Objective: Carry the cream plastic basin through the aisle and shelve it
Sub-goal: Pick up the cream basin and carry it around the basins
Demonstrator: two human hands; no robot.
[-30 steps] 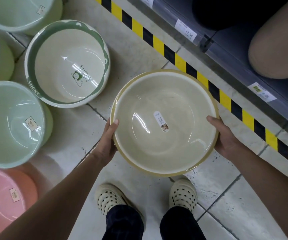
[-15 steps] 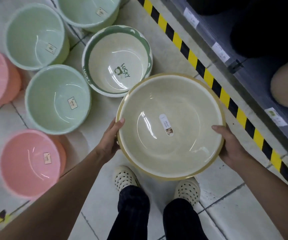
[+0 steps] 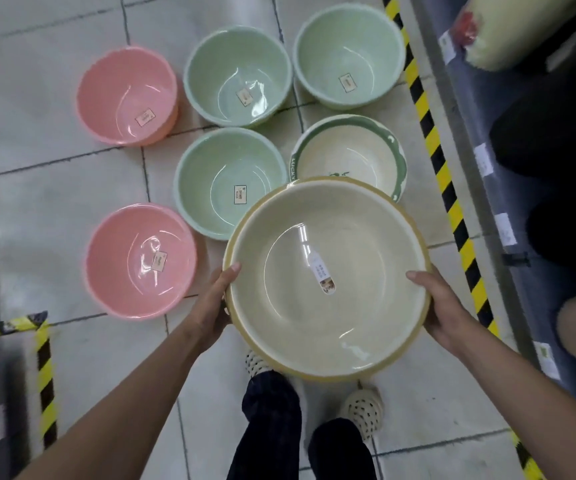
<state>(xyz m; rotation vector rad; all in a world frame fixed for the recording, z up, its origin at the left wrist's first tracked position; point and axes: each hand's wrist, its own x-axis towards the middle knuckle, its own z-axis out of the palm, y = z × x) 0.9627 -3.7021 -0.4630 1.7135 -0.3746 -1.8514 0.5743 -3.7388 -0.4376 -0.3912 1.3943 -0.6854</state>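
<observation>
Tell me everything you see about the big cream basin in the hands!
The cream plastic basin is round, glossy and empty, with a tan-yellow rim and a small white label stuck inside. It is held mouth-up above the tiled floor, the left hand and right hand gripping opposite sides of its rim.

The cream plastic basin point(image 3: 297, 306), round and tan-rimmed with a white sticker point(image 3: 324, 277) inside, is held mouth up, the left hand point(image 3: 215, 306) gripping its rim at 9 o'clock and the right hand point(image 3: 442, 310) at 3 o'clock.
</observation>
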